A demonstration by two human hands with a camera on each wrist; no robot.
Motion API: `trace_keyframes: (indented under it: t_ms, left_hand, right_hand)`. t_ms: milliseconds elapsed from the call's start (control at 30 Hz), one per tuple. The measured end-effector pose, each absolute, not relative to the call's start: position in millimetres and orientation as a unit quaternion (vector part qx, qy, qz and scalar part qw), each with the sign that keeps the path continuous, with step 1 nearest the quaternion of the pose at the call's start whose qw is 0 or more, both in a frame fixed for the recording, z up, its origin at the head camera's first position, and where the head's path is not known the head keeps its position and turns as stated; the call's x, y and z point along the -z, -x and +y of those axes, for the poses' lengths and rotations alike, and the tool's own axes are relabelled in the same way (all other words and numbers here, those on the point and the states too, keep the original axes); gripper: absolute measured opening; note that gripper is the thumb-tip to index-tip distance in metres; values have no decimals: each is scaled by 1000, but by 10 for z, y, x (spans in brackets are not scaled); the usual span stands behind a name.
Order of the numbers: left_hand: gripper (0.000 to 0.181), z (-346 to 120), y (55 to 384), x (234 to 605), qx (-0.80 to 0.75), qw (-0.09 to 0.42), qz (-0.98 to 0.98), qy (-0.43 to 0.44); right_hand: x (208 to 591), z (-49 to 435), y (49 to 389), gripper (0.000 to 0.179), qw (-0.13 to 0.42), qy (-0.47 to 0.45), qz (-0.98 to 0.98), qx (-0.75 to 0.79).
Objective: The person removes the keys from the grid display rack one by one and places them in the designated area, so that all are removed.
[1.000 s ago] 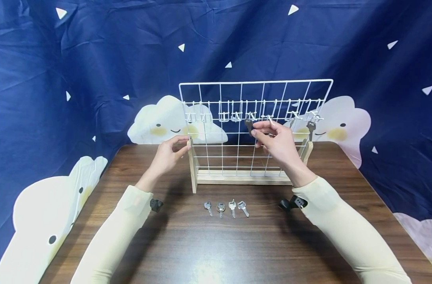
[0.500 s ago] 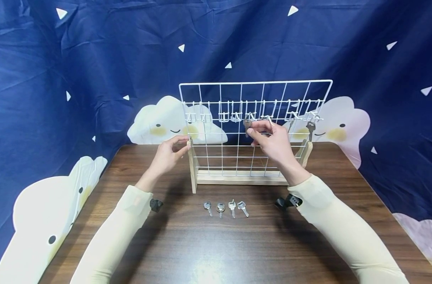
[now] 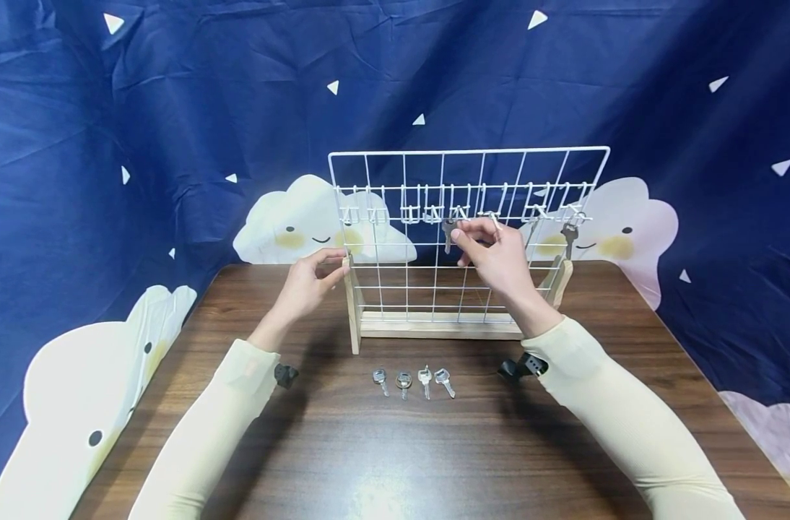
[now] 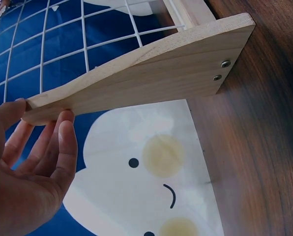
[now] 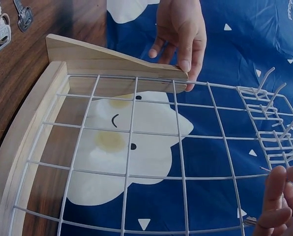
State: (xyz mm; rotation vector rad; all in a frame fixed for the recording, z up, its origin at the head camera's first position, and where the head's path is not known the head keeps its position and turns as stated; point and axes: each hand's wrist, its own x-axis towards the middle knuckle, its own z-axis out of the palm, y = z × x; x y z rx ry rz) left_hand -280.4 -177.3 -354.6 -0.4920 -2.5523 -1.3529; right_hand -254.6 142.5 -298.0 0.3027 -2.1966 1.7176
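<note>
A white wire grid rack (image 3: 434,267) with a row of hooks (image 3: 456,211) stands on the table. My right hand (image 3: 502,263) pinches a key (image 3: 448,232) just under a hook in the middle of the row. Whether the key's ring is on that hook cannot be made out. In the right wrist view, the fingers of that hand (image 5: 279,206) hide most of the key. At the left end, my left hand (image 3: 307,285) grips the tip of the wooden side support (image 4: 136,78), thumb on one side and fingers on the other.
Several silver keys (image 3: 424,380) lie in a row on the wooden table (image 3: 343,448) before the rack. Another key (image 3: 569,237) hangs from the far right hook. A blue cloth (image 3: 271,87) with clouds hangs behind.
My right hand has shifted slightly left, taking the key with it, and its wrist has also moved left. The left hand stays on the support.
</note>
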Motion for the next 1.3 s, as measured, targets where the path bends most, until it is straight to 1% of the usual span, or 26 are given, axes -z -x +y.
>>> trace_keyframes:
  t_ms: [300, 700, 967, 1200, 1300]
  left_hand:
    - [35, -1771, 2817, 3558, 456, 106, -868, 165]
    - [35, -1772, 2821, 3551, 452, 106, -870, 162]
    - [34, -1779, 2820, 3559, 440, 112, -876, 165]
    - [34, -1784, 2819, 3554, 431, 118, -880, 163]
    - [34, -1787, 2814, 3553, 431, 118, -880, 164]
  right_hand:
    - [3006, 1390, 2553, 31, 168, -82, -780, -598]
    - [3051, 1444, 2521, 27, 176, -104, -767, -608]
    - [3058, 1477, 2448, 19, 179, -114, -748, -629]
    - [3046, 1488, 2383, 26, 183, -121, -753, -620]
    - [3040, 1485, 2349, 26, 187, -126, -749, -623]
